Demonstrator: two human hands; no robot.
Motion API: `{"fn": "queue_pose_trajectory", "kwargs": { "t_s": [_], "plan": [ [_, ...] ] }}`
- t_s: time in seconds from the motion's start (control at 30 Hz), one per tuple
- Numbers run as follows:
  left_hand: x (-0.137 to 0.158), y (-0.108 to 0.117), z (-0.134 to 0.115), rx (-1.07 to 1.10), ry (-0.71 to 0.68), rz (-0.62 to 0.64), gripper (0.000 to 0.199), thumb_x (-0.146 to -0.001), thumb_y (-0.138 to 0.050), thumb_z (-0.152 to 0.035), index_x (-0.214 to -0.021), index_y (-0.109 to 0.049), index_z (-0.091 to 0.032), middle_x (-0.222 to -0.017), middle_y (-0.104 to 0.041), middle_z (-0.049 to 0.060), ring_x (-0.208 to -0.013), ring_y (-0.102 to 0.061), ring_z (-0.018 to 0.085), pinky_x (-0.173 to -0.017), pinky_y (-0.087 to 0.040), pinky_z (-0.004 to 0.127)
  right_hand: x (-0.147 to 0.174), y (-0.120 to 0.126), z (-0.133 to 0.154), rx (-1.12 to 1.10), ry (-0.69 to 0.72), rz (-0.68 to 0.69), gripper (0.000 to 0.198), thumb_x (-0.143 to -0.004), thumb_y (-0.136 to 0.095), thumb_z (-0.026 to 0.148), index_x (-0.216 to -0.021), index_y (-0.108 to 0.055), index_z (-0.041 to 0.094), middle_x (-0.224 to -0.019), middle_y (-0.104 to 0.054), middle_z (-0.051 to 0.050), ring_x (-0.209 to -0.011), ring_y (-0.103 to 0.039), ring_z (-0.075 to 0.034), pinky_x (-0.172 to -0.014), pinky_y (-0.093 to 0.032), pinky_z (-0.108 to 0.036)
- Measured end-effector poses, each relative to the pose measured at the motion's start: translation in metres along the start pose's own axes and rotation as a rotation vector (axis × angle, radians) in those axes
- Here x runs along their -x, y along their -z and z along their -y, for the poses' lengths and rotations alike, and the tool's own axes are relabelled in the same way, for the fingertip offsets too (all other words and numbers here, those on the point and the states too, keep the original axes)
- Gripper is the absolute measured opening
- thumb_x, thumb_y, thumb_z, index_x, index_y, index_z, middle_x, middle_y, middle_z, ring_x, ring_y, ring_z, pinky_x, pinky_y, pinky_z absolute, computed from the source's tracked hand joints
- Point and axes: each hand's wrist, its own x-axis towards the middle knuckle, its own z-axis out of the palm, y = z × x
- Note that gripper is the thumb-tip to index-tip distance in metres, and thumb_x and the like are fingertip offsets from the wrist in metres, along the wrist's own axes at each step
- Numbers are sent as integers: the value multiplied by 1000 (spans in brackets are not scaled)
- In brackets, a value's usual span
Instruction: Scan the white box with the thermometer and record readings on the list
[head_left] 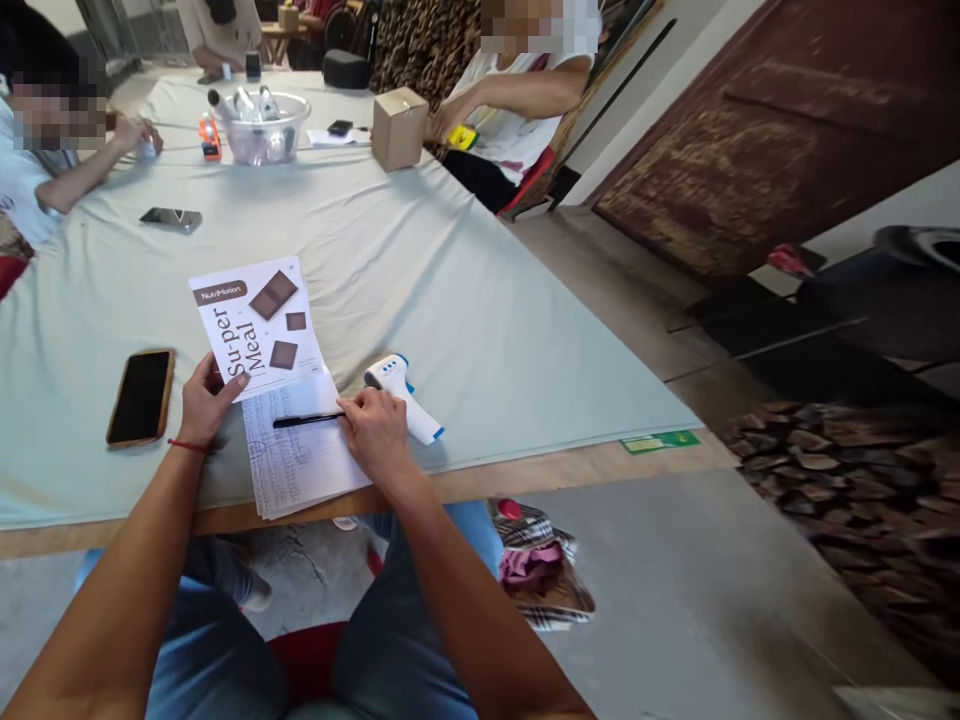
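My left hand (206,402) pinches the lower left edge of a white printed leaflet (259,345), thumb on top. Brown squares and the words "Su-per Meal" are on it. Below it, handwritten sheets of paper (292,475) lie at the table's edge, partly covered by the leaflet. The closed fingers of my right hand (376,432) grip one end of a black pen (306,420), which points left across the sheets. Just beyond that hand lies a white and blue infrared thermometer (401,390). To the left of my left hand rests a smartphone (141,397) in a brown case.
A pale cloth covers the table (525,370). Farther back are another phone (171,219), a clear basin (266,140) with bottles, an orange object (210,138) and a cardboard box (400,130). Several people sit around. Firewood (832,510) is stacked at right.
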Motion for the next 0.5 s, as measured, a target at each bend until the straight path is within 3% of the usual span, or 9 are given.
{"fn": "queue_pose_trajectory", "kwargs": {
  "t_s": [0.17,0.3,0.43,0.5],
  "plan": [
    [-1,-2,9,20,-19,29,72,-61,-85,-51,-119,-63,-15,-111,-73,11,-96,-70,25,-84,-57,36,2,7,-15,-64,12,118,21,-93,-53,19,-93,-73,19,-97,-67,-11,-96,-53,-25,-86,-33,-40],
    [2,-5,17,57,-33,47,72,-63,-85,-47,-122,-62,-15,-108,-73,10,-93,-70,24,-82,-57,36,26,19,-24,-435,49,58,18,-93,-53,30,-91,-67,21,-85,-65,-6,-85,-57,-21,-80,-40,-35],
    [8,-7,20,59,-35,81,84,-60,-87,-43,-132,-56,-16,-110,-71,11,-93,-70,24,-81,-57,36,55,10,-2,-940,-167,-77,23,-88,-59,46,-85,-60,23,-71,-61,0,-65,-56,-16,-64,-45,-30],
    [11,-7,20,29,-52,131,91,-57,-88,-42,-136,-52,-16,-111,-70,10,-94,-70,25,-82,-56,37,63,-2,13,-1064,-260,-92,23,-84,-63,45,-79,-58,23,-68,-61,0,-60,-55,-15,-60,-46,-30]
  ]
}}
